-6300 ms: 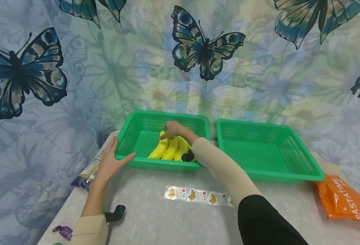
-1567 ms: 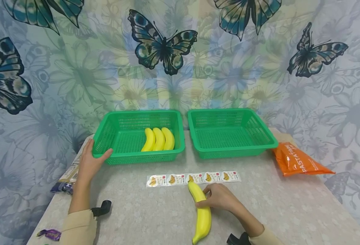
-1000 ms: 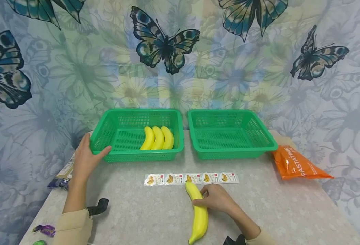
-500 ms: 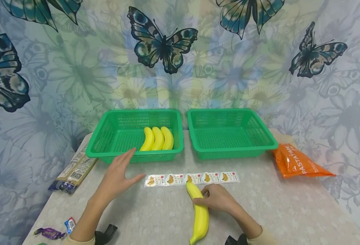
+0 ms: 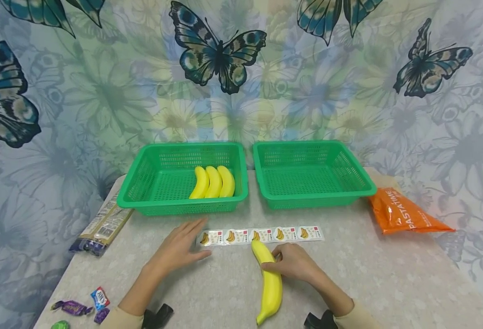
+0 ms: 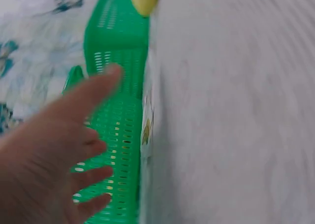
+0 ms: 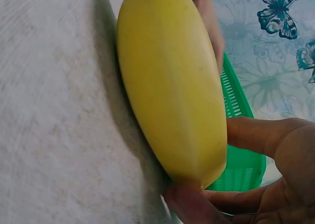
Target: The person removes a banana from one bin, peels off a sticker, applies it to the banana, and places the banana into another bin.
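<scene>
A yellow banana (image 5: 271, 288) lies lengthwise on the table, its far tip overlapping a strip of banana-picture stickers (image 5: 267, 235). My right hand (image 5: 294, 261) pinches it from the right side, between thumb and fingers. In the right wrist view the banana (image 7: 170, 81) fills the middle, with fingers (image 7: 258, 135) against its side. My left hand (image 5: 177, 249), palm down and fingers extended, hovers by the strip's left end and holds nothing. Three more bananas (image 5: 213, 183) lie side by side in the left green basket (image 5: 180, 209).
A second green basket (image 5: 319, 201) stands to the right of the first. An orange Pastatime bag (image 5: 407, 214) lies at the right, a gold-and-blue packet (image 5: 107, 225) at the left. Front left are a purple candy (image 5: 74, 308), a blue-and-red candy (image 5: 100, 298) and a green candy (image 5: 60, 325).
Earlier my right hand reached among the bananas in the left basket; now it holds one on the table. My left hand has left the basket's rim and moved right, toward the sticker strip.
</scene>
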`<action>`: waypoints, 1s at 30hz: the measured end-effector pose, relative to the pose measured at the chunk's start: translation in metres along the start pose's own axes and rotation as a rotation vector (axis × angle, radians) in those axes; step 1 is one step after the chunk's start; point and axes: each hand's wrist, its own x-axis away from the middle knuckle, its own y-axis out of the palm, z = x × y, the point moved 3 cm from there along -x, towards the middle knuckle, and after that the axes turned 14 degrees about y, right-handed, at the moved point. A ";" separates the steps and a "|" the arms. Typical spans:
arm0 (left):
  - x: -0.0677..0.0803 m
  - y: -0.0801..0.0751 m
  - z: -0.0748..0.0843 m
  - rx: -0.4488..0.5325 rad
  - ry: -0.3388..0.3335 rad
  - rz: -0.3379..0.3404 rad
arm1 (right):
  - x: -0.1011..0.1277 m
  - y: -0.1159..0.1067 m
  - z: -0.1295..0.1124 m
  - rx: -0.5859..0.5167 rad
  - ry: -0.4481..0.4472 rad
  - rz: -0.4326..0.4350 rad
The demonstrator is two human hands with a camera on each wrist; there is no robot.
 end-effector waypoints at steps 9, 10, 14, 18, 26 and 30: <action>0.009 0.015 -0.018 -0.081 0.033 -0.020 | 0.003 0.001 -0.001 0.002 -0.014 -0.005; 0.008 0.015 -0.018 -0.082 0.034 -0.021 | 0.003 0.001 -0.001 0.002 -0.014 0.000; 0.007 0.014 -0.019 -0.098 0.049 -0.015 | 0.003 0.000 -0.001 -0.001 -0.009 0.013; 0.007 0.013 -0.018 -0.102 0.069 -0.009 | 0.003 0.001 0.000 -0.004 0.008 0.016; 0.011 0.017 -0.020 -0.070 0.038 -0.070 | 0.002 0.002 0.000 -0.001 0.017 0.012; 0.010 0.019 -0.021 -0.026 0.016 -0.113 | 0.001 0.000 -0.001 0.003 0.017 0.028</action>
